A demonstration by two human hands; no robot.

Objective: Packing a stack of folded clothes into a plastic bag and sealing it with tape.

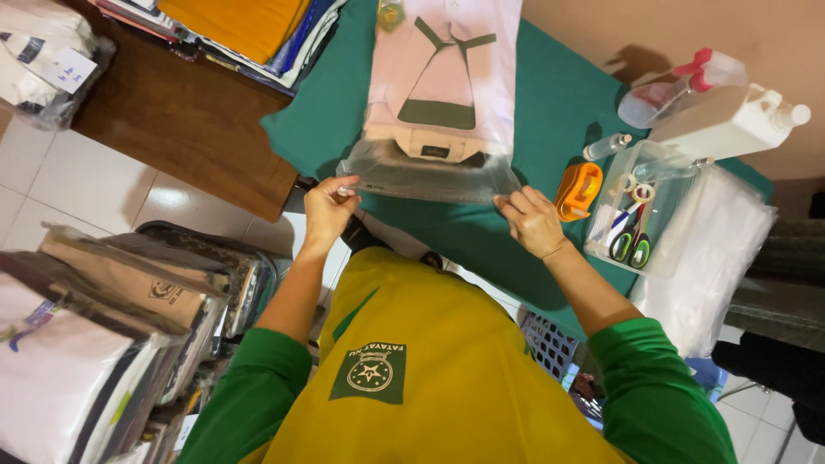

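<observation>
Now both forearms reach forward from green sleeves over a yellow vest, elbows bent and wrists level. The left hand (329, 206) pinches the left corner of a clear plastic bag (430, 176), thumb and fingertips closed tight on the film. The right hand (533, 222) pinches the right corner in the same way, knuckles up, fingers curled around the edge. Between them the open flap of the bag stretches taut and glossy, wrinkled where it catches the light.

Inside the bag lies a folded pale pink shirt (447, 69) with a dark green collar and placket, flat and rectangular, resting on a green cloth (550, 94) that covers the table.

Just right of the right hand sits an orange tape dispenser (577, 191), rounded and hard. Beyond it stands a clear plastic box (653, 172) holding scissors (632, 241) with green and black handles. A soft stack of clear bags (730, 241) lies beside the box.
</observation>
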